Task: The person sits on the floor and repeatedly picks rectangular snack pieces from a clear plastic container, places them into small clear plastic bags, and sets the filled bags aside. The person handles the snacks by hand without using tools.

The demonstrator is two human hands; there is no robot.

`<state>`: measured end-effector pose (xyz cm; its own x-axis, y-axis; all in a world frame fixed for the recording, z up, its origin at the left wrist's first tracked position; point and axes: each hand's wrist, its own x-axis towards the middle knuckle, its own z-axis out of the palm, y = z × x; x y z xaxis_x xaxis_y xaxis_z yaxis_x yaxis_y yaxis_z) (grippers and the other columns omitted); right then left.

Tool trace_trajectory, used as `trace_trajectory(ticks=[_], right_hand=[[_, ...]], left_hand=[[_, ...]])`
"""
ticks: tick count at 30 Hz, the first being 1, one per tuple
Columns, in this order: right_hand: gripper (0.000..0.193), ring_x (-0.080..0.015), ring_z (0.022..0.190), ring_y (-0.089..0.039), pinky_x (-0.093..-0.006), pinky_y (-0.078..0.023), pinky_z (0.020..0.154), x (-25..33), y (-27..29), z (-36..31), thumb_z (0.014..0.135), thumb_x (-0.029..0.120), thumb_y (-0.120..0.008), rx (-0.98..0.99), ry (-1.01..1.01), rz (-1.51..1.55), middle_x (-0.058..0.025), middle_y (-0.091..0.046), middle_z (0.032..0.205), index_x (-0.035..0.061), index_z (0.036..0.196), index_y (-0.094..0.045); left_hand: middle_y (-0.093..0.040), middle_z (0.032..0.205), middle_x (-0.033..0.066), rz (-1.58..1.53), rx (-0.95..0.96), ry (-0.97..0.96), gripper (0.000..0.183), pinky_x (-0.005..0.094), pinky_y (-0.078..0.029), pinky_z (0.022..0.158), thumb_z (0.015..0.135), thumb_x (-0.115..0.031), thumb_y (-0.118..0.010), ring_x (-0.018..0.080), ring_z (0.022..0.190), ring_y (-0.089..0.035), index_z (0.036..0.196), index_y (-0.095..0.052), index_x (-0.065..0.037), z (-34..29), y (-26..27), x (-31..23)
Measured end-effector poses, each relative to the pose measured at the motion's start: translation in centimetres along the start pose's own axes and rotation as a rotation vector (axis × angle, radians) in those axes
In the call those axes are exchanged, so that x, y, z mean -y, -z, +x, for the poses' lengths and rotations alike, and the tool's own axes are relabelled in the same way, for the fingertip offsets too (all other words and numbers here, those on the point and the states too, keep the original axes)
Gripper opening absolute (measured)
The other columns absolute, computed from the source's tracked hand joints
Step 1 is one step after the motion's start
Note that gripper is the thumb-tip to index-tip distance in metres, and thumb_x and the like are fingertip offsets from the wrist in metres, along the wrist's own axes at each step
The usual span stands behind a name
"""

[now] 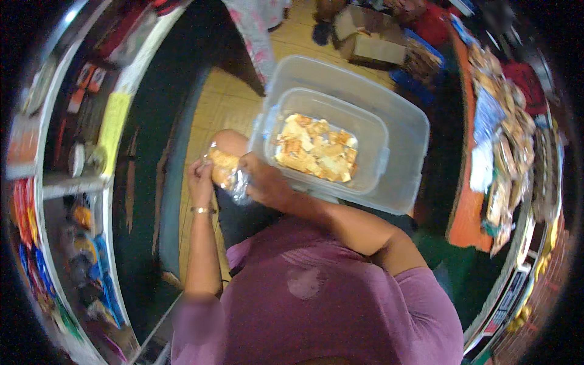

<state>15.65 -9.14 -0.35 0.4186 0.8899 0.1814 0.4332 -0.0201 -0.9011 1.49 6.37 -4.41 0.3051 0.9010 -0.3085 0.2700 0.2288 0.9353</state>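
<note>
Visibly golden bread-like piece [222, 164] inside shiny, crinkled clear bag [239, 190].

Taking the middle of the scene as the clock's centre, I count two hands [264, 182] at nine, one bracelet [204, 210] at eight, and one clear bag [239, 190] between the hands. Toward one o'clock are two plastic tubs [407, 158], nested; the bread pieces [313, 149] inside overlap too much to count. Farther out: one open cardboard box [380, 50].

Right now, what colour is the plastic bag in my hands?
The plastic bag is clear, with golden-tan food inside; the head view shows it best.
</note>
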Motion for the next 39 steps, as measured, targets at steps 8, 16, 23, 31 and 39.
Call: trace_trajectory(ticks=[8, 16, 23, 31, 39], right_hand=[[0.028, -0.0137, 0.078, -0.059, -0.0285, -0.049, 0.073, -6.2, 9.2, 0.2, 0.078, 0.009, -0.072, -0.011, -0.204, 0.371, -0.0036, -0.063, 0.087, 0.0059, 0.104, -0.062], [0.013, -0.0148, 0.066, -0.059, -0.0309, -0.049, 0.063, -17.7, 16.0, -3.4, 0.083, 0.011, -0.056, -0.271, -0.607, -0.063, -0.0093, -0.066, 0.075, 0.0029, 0.086, -0.067], [0.019, -0.0258, 0.078, -0.066, -0.0361, -0.051, 0.071, -20.4, 13.5, -5.0, 0.073, 0.020, -0.071, 0.472, -0.769, -0.632, -0.0109, -0.069, 0.084, 0.0053, 0.083, -0.066], [0.034, -0.0268, 0.084, -0.070, -0.0403, -0.055, 0.073, -23.1, 12.5, -6.7, 0.067, 0.025, -0.076, 0.766, -0.969, -0.740, -0.0119, -0.072, 0.095, 0.0066, 0.096, -0.072], [0.024, -0.0270, 0.067, -0.068, -0.0422, -0.052, 0.063, -26.2, 12.5, -2.7, 0.069, 0.025, -0.077, 0.127, -0.975, 0.104, -0.0135, -0.069, 0.070, 0.0033, 0.076, -0.070]], left_hand=[[-0.053, 0.118, 0.0168, 0.251, -0.109, -0.041, 0.049, 0.0370, -0.036, 0.098, 0.095, -0.042, -0.054, 0.0259, 0.111, -0.047, 0.114, -0.056, 0.003, 0.4, 0.3, 0.1], [-0.045, 0.128, 0.0148, 0.131, -0.283, -0.089, 0.055, 0.0391, -0.032, 0.101, 0.100, -0.047, -0.037, 0.0262, 0.119, -0.041, 0.123, -0.053, 0.001, -3.2, -0.6, -2.1], [-0.042, 0.129, 0.0134, -0.066, -0.309, 0.002, 0.056, 0.0399, -0.034, 0.100, 0.100, -0.047, -0.034, 0.0258, 0.117, -0.043, 0.129, -0.048, -0.002, -6.9, -2.6, -1.6], [-0.045, 0.126, 0.0189, 0.114, -0.299, -0.172, 0.055, 0.0400, -0.032, 0.102, 0.103, -0.041, -0.031, 0.0295, 0.117, -0.044, 0.126, -0.048, 0.006, -5.0, -3.2, -0.2], [-0.041, 0.130, 0.0195, 0.029, -0.333, -0.148, 0.055, 0.0403, -0.033, 0.104, 0.103, -0.038, -0.033, 0.0290, 0.120, -0.043, 0.128, -0.045, 0.009, -5.3, -3.5, -0.3]])
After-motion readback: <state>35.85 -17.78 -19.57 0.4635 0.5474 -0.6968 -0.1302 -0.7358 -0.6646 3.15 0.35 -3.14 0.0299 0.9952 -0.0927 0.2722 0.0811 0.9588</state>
